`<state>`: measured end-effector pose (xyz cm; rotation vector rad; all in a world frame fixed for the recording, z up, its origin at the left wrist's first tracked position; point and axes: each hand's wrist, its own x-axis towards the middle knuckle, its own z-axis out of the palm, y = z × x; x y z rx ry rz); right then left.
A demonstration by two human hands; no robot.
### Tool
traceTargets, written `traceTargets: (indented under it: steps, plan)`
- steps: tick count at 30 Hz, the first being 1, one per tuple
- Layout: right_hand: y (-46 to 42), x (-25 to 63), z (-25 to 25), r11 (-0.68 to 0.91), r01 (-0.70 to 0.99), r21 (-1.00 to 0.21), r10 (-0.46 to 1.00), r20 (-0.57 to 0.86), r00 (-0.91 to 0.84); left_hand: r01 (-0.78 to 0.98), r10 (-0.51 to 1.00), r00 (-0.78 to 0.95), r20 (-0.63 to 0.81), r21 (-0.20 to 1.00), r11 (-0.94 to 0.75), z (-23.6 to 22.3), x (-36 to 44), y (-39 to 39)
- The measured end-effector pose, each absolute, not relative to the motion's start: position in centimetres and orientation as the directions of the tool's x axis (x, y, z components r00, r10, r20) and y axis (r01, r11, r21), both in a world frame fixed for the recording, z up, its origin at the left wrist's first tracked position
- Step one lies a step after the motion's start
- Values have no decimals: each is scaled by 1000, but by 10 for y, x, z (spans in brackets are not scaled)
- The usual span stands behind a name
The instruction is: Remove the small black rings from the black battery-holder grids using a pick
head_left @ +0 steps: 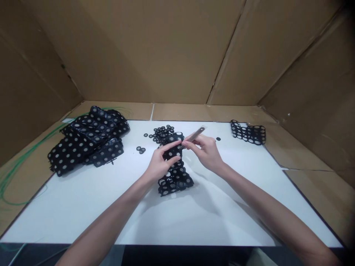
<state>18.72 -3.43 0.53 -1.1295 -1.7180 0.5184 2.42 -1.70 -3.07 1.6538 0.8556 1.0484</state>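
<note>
A black rubber sheet with rows of pale round spots (177, 177) stands bent in the middle of the white table. My left hand (163, 160) grips its left side, fingers and thumb closed on the sheet. In my right hand (205, 149) is a flat metal blade tool with a hole near its end (197, 133), pinched between thumb and fingers. Its lower tip meets the upper part of the sheet near my left fingertips; the exact contact is hidden. Just behind the sheet lies a pile of small black rings with pale centres (162, 133).
Several more spotted black sheets (83, 138) are heaped at the left. An emptied black lattice sheet (248, 133) lies at the back right, near a small black disc (218, 139). Loose rings (141, 150) sit left of centre. Cardboard walls (138, 51) enclose the table (111, 207); green strands (24, 159) run along the left.
</note>
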Motion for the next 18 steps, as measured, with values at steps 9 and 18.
traceTargets:
  steps: [9, 18]
  plan:
    - [-37, 186, 6, 446, 453, -772, 872, 489, -26, -7, 853, 452, 262, 957, -290, -25, 23, -19]
    - [-42, 180, 1, 523, 596, -609, 806, 581, -114, 16, 878, 430, 210, 971, -240, -24, 21, -20]
